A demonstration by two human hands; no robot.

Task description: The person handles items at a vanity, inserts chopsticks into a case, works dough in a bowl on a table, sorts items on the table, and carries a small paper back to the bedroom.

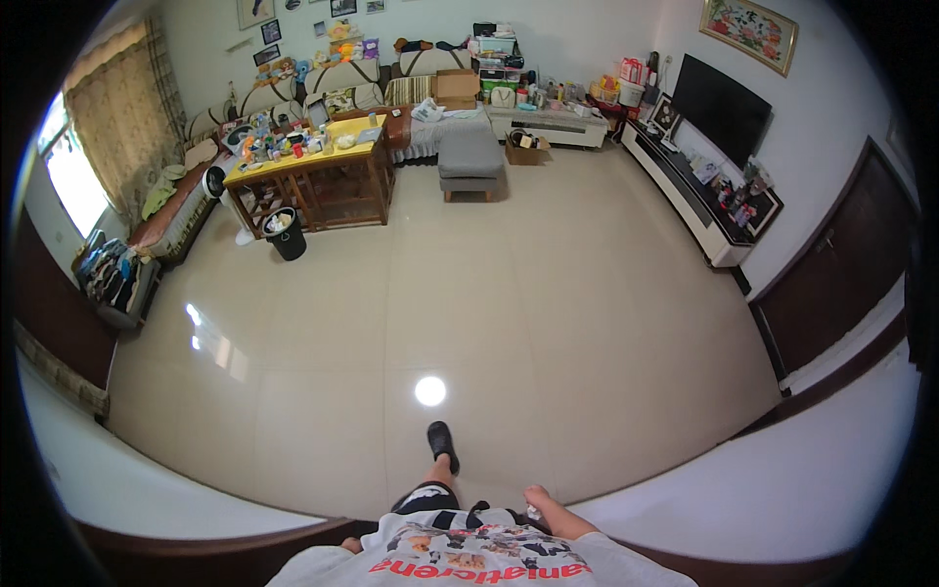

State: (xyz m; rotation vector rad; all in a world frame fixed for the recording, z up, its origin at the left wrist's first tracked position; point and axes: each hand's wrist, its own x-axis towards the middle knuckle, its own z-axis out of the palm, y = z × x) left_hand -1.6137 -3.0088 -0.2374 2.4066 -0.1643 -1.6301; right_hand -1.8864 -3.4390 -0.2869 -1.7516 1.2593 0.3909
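My right hand (538, 497) hangs at the right front of my body, its fingers curled round a small white thing (533, 512) that is too small to identify. Of my left hand (352, 544), only a bit of skin shows beside the shirt; the rest is hidden. A white T-shirt (469, 561) with printed animals and red lettering covers my body above dark shorts (425, 499). One foot in a black shoe (441, 446) is forward on the glossy beige tile floor (469, 308), just short of a bright round light reflection.
Ahead stand a grey ottoman (469, 165), a cluttered yellow-topped table (352, 149) and a black trash bin (285, 235). A sofa (341, 92) lines the back. On the right are a TV cabinet (689, 198) and dark door (829, 257). Clothes fill a grey chair (117, 279) at left.
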